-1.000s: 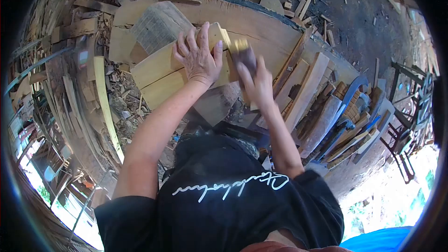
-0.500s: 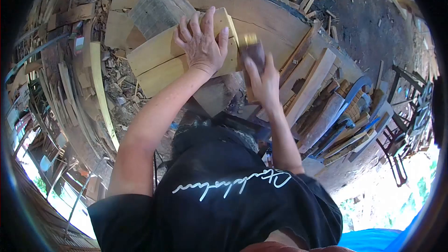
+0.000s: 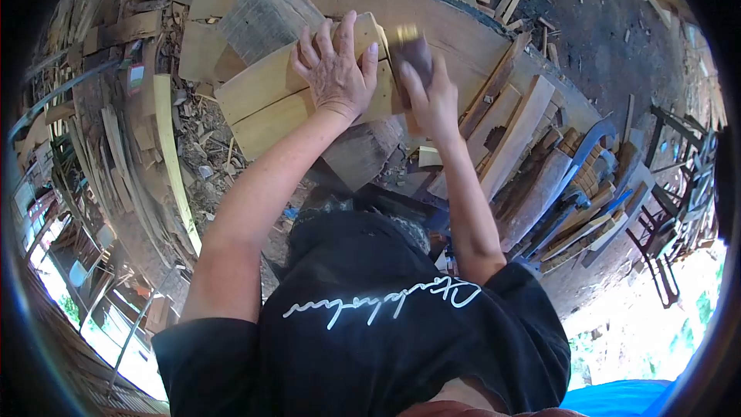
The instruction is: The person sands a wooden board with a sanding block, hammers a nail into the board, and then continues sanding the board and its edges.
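Note:
My left hand (image 3: 337, 73) lies on a pale wooden panel (image 3: 266, 112), fingers spread and pressed down near its right end. The panel looks made of boards side by side, with a dark seam between them, and it lies tilted. A grey weathered wood block (image 3: 270, 19) sits behind it, and another block (image 3: 363, 154) shows under its near side. In my right hand (image 3: 434, 104) is a dark brown block-shaped tool (image 3: 412, 58) with a yellow end, blurred by motion; its exact kind cannot be made out. It is at the panel's right end edge.
A wide plank (image 3: 455, 38) stretches behind the panel. To the right lie wood pieces, a bow saw with a blue frame (image 3: 590, 143) and other tools. Stacked boards (image 3: 116, 154) and a long pale strip (image 3: 171, 154) stand left. Wood scraps (image 3: 509, 0) litter the ground.
My right hand and the brown tool have moved up and slightly left along the panel's end edge. My left hand stays in place on the panel.

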Demonstrator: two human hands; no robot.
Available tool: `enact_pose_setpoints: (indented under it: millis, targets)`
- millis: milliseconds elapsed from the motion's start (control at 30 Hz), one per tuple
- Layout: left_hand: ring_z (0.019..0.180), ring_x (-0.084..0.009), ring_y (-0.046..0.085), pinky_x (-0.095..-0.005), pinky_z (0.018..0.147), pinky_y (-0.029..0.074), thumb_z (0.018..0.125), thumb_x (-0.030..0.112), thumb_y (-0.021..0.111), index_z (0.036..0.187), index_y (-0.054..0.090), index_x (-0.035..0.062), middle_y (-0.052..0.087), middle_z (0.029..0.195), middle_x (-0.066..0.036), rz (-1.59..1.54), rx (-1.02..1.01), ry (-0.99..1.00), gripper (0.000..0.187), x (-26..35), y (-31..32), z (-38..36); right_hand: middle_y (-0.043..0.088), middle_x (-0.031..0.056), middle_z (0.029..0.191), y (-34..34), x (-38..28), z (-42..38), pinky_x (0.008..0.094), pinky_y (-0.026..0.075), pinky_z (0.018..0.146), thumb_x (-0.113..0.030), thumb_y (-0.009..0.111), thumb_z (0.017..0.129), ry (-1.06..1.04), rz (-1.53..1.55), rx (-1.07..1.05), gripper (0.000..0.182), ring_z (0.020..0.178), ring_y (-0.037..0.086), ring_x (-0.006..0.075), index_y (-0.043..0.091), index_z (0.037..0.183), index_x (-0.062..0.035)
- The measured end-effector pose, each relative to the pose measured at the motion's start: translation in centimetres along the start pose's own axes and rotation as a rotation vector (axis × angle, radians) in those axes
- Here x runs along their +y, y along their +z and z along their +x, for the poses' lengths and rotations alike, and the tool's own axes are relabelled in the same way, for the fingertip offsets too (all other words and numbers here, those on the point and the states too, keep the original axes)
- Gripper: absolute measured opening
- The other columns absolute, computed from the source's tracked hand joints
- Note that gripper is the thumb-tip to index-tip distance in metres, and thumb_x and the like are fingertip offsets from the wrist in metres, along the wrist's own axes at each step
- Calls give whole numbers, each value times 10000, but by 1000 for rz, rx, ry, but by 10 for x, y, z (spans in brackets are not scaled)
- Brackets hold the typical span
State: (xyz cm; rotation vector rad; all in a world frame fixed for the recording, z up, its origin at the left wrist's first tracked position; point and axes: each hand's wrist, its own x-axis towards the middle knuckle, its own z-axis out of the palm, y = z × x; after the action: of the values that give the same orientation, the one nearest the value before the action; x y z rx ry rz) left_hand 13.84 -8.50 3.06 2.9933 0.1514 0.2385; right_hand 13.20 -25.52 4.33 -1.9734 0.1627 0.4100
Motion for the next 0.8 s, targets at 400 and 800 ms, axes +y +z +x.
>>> enact_pose_setpoints:
  millis: [400, 800]
  targets:
    - [1325, -461, 271, -642, 1076, 154, 934, 470, 514, 1468, 379, 195, 384, 1407, -179, -26, -37, -3, 616, 0, -1, 1, 657, 304, 880, 4, 11, -41, 467, 510, 721, -359, 641, 941, -118, 51, 106, 416, 871, 653, 478, 527, 1083, 15]
    - [1341, -459, 263, -645, 1076, 160, 937, 472, 507, 1468, 381, 211, 392, 1403, -176, -49, -28, -10, 605, 0, -1, 1, 658, 304, 873, -3, 12, -60, 501, 505, 696, -363, 637, 942, -171, 78, 100, 421, 852, 648, 487, 504, 1053, 21]
